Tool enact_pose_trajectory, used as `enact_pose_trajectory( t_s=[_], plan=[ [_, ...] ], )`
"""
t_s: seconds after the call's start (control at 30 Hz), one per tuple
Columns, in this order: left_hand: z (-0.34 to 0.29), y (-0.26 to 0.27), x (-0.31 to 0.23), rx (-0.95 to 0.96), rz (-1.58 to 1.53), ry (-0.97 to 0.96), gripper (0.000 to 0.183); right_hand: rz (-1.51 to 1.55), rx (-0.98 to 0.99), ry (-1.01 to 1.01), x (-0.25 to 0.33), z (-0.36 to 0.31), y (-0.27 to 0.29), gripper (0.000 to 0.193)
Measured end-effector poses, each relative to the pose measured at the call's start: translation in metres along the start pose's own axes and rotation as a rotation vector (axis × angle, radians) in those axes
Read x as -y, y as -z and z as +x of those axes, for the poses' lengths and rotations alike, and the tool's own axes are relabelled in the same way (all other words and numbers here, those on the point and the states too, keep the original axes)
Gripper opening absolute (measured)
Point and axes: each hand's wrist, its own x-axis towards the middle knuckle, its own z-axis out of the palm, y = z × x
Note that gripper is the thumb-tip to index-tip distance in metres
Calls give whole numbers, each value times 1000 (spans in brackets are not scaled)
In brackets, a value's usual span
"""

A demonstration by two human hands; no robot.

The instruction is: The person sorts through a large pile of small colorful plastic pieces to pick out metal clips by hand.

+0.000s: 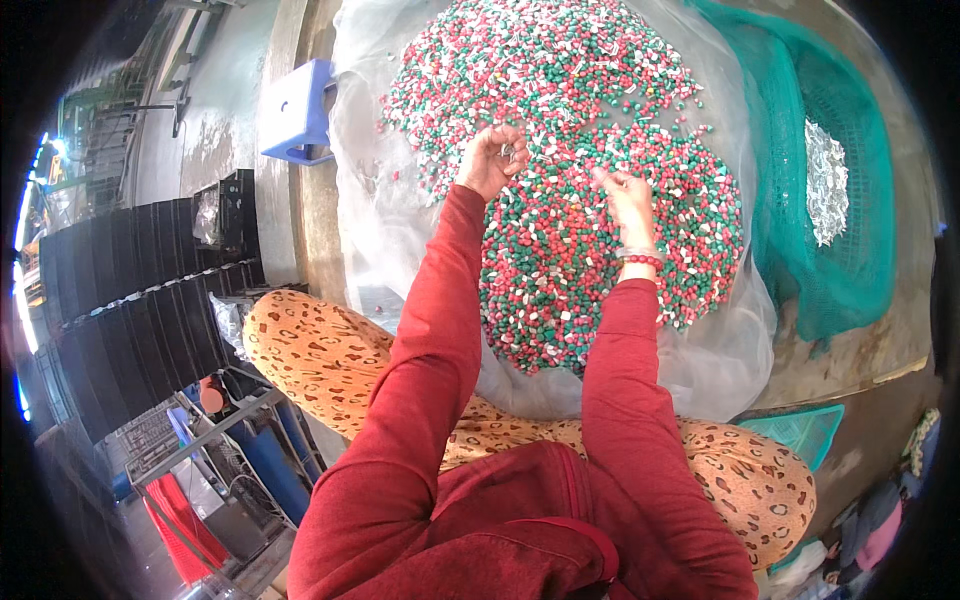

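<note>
A wide spread of small red, green and white pieces [560, 250], bead-like in size, lies in front of me on a translucent plastic sheet [390, 255]. Over its middle, my left hand [492, 163] is curled closed, palm partly up; something small and pale shows between the fingers, too small to name. To the right of it, my right hand [630, 205] hangs over the pieces with thumb and forefinger pressed together. Whatever its fingertips may hold cannot be made out. A red bead bracelet [640, 260] circles the right wrist.
At the right lies a green mesh net [815, 285] over a basket, with a heap of clear, shiny pieces [826, 180] in it. A blue-violet plastic stool [297, 112] stands to the left. Beside my right knee is a green tray [815, 435]; a black crate [225, 215] is at far left.
</note>
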Motion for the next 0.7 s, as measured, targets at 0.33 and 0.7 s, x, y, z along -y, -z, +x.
enact_pose_trajectory(
  t_s=[0.33,0.7],
  plan=[
    [46,42,57,-406,2140,-360,27,-301,-134,154,-50,5,-23,23],
    [-28,14,-4,42,-30,-118,9,-737,-74,190,0,47,-56,19]
  ],
)
